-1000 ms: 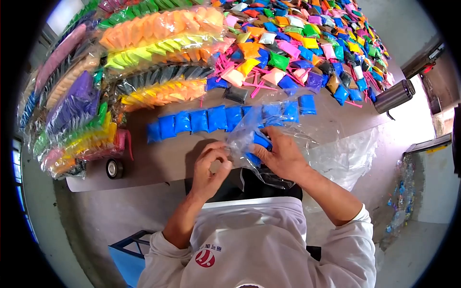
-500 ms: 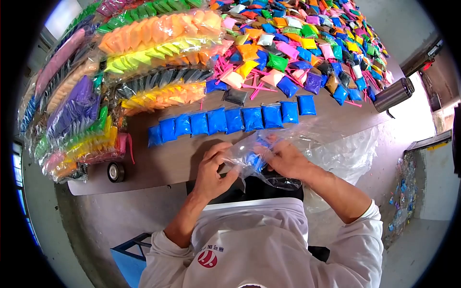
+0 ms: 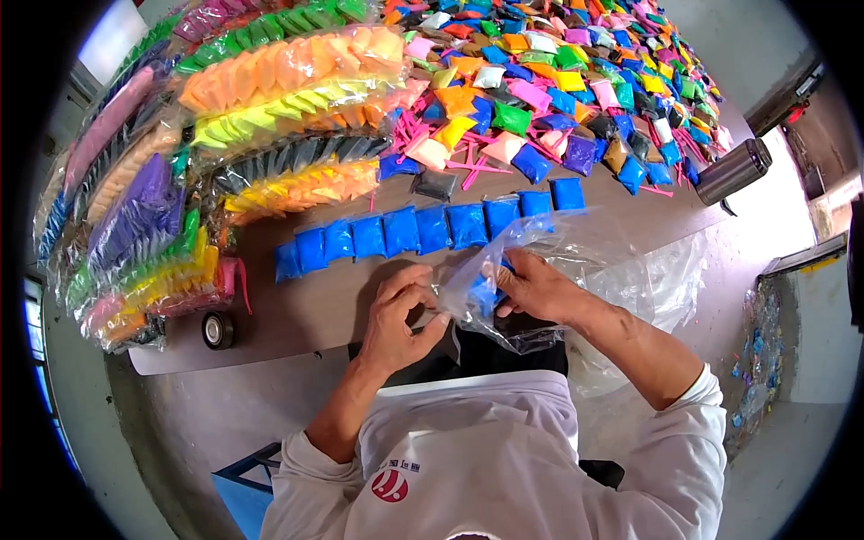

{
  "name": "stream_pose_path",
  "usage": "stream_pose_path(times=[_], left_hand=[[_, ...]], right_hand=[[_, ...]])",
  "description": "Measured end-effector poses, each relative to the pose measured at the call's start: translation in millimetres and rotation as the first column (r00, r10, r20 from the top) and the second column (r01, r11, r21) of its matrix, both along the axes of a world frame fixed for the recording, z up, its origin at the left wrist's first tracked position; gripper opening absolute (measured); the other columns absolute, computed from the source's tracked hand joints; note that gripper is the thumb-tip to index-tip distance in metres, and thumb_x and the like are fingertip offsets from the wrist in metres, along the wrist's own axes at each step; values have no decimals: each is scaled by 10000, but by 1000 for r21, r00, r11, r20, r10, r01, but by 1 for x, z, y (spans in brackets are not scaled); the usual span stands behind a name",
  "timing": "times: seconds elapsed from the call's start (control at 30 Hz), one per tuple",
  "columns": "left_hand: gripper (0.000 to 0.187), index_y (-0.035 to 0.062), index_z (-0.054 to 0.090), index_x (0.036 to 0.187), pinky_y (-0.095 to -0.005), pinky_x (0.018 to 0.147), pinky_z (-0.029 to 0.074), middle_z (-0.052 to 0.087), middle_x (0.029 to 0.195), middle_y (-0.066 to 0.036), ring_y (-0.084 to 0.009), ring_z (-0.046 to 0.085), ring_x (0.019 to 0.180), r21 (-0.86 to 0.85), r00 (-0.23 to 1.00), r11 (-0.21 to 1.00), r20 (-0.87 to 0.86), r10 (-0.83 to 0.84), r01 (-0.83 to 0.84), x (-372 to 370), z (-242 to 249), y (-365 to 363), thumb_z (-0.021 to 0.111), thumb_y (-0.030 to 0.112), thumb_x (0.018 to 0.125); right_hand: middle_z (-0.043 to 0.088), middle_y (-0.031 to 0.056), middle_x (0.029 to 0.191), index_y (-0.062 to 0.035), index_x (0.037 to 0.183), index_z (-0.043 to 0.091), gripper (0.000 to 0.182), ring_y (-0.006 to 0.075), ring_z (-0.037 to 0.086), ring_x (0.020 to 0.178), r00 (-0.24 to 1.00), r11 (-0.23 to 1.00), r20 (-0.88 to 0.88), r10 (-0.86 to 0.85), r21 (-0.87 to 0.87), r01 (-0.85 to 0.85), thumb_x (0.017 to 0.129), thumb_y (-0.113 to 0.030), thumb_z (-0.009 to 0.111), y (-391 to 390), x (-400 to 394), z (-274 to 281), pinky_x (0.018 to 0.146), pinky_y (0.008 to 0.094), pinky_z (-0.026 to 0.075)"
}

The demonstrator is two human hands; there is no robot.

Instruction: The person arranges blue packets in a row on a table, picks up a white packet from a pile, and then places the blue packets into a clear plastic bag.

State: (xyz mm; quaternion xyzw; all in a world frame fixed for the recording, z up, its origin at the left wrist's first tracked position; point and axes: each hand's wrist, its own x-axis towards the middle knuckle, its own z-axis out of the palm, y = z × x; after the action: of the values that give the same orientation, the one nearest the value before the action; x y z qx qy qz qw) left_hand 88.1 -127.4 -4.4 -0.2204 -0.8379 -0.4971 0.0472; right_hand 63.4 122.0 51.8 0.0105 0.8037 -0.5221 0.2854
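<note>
A clear plastic bag (image 3: 531,331) hangs at the table's front edge with blue packets (image 3: 484,293) partly visible inside. My left hand (image 3: 403,310) is closed at the bag's left edge, thumb and fingers curled round the film. My right hand (image 3: 533,290) is closed on blue packets at the bag's right side, its fingertips partly hidden by film. Beyond both hands, a row of several blue packets (image 3: 400,231) lies across the table, slanting up to the right.
Clear bags of sorted coloured packets (image 3: 297,67) fill the left. Loose packets and pink sticks (image 3: 540,117) are heaped at the back. A steel flask (image 3: 733,171) lies right, a tape roll (image 3: 217,330) front left, and empty plastic bags (image 3: 670,283) right of my hands.
My right hand has turned slightly, and the bag's film now spreads higher and further right over it. My left hand is nearly unchanged. The view has shifted slightly.
</note>
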Motion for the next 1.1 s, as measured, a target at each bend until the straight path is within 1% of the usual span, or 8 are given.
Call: stream_pose_path(times=[0.27,0.33,0.4,0.43,0.67,0.73,0.83,1.1], left_hand=[[243,46,662,827,-426,976,447,616,1254,-113,-298,586,1159,-166,982,984,-164,-93,66,-5,0,1,802,214,722],[238,49,660,813,-425,967,448,629,1224,-100,-294,595,1134,-205,981,977,-165,-97,62,-8,2,5,798,225,732],[238,47,651,768,-413,919,468,669,1097,-88,-297,623,1032,-162,983,986,-170,-70,42,-9,4,10,794,237,763],[238,47,651,768,-413,919,468,669,1097,-88,-297,623,1032,-161,983,986,-170,-70,43,-9,2,13,794,237,763],[271,35,643,724,-392,834,495,692,951,-100,-292,639,912,-120,985,992,-172,19,-40,-9,-3,23,795,250,791],[261,32,645,727,-395,834,496,694,962,-101,-291,640,919,-102,985,994,-170,30,-48,-8,-4,21,792,238,792],[245,26,650,734,-402,843,501,696,985,-113,-292,645,935,-49,992,998,-125,22,-28,-7,-4,18,790,220,786],[240,42,651,794,-409,910,496,639,1179,-149,-323,618,1051,-9,997,999,-54,-49,49,-7,-5,10,815,210,744]], right_hand=[[660,109,884,28,1214,557,467,176,656,658,994,983,-109,18,-181,-38,1033,-402,550,2,5,-15,622,314,549],[659,147,787,31,1193,545,419,283,669,639,980,984,-197,0,-173,-35,1022,-350,584,1,8,-24,596,385,540],[640,221,721,24,1186,517,389,436,650,676,813,986,-583,-13,125,106,1010,-314,599,-5,16,-15,596,468,516],[616,278,719,14,1231,456,410,521,605,741,821,968,-571,-8,202,150,992,-278,616,-10,20,0,605,528,490],[666,276,849,4,1337,354,570,487,644,807,762,919,-608,223,393,45,922,-214,678,-14,21,-3,695,553,501],[661,300,910,24,1309,400,548,484,644,871,892,930,-333,305,307,-204,892,-181,690,-7,14,16,766,540,508],[649,318,910,46,1259,473,500,483,638,899,810,884,-425,404,408,-227,871,-173,699,-4,13,8,805,523,514],[669,277,894,39,1183,544,467,457,657,883,759,864,-562,329,504,-2,819,-177,741,-20,21,2,778,513,526]])
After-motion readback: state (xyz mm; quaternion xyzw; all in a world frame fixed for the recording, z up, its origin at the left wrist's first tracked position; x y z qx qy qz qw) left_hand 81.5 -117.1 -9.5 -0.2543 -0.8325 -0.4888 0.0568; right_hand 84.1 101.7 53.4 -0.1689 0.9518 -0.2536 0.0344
